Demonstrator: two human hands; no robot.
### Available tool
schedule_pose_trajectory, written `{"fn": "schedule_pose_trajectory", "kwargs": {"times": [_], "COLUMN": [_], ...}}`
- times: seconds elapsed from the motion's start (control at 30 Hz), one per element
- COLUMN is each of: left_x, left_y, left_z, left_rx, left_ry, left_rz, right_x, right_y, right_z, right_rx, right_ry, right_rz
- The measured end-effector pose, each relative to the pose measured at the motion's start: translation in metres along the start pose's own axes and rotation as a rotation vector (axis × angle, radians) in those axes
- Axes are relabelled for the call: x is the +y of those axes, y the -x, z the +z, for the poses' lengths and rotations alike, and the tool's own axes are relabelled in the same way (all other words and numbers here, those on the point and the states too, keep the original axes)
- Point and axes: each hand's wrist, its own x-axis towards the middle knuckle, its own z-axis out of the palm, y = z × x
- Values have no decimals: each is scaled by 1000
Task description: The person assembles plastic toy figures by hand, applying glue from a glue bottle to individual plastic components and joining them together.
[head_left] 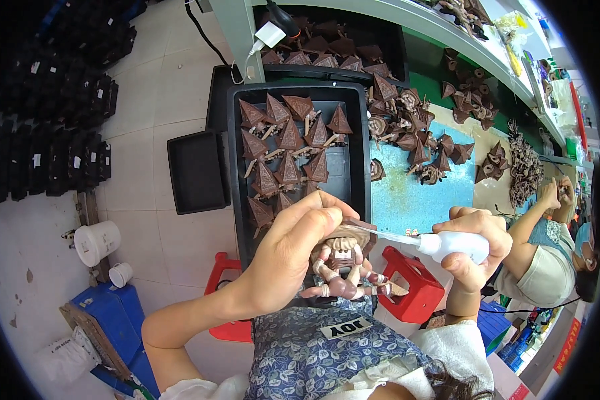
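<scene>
At the centre we see the left hand (280, 250) with thumb and fingers pinching the brown upper part of a small figure (340, 287), which hangs just below and to the right of those fingertips. The right hand (480, 233) has its fingers wrapped around a white squeeze bottle (457, 248); its thin, clear nozzle (387, 235) points left, ending near the left fingertips against the figure's brown part, though we cannot tell whether it touches.

Below the fingers, we find a pale rectangular label (347, 327) with bold dark lettering on the leaf-patterned blue fabric apron (287, 353). Far to the lower right of the right fingers, a red strip (567, 345) carries pale characters.

The figure has ridged cream hair and smooth beige limbs with maroon parts. Just beyond the left fingers, we see a black, straight-walled tray (337, 175) holding brown, pointed, pyramid-like pieces (289, 135) with embossed faces. Beyond and between both hands, similar pieces lie on the tabletop (407, 193), blue and scuffed. Red stools (417, 290) stand below the fingers, on either side.
</scene>
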Motion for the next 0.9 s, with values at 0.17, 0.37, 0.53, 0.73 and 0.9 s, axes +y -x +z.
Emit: {"fn": "schedule_pose_trajectory", "kwargs": {"times": [0.17,0.37,0.53,0.73,0.9], "left_x": [1,1,-7,-7,-8], "left_y": [0,-2,-8,-16,-23], "left_z": [0,-3,-7,-15,-22], "left_rx": [6,-6,-22,-33,-80], "left_ry": [30,73,326,475,499], "left_rz": [-25,-90,-79,-119,-119], "right_x": [-1,-1,19,35,48], "right_y": [-1,5,18,-6,-34], "right_z": [0,0,-7,3,7], "right_rx": [-19,128,366,359,437], "right_ry": [8,-80,-415,-494,-406], "right_rz": [2,26,247,338,261]}}
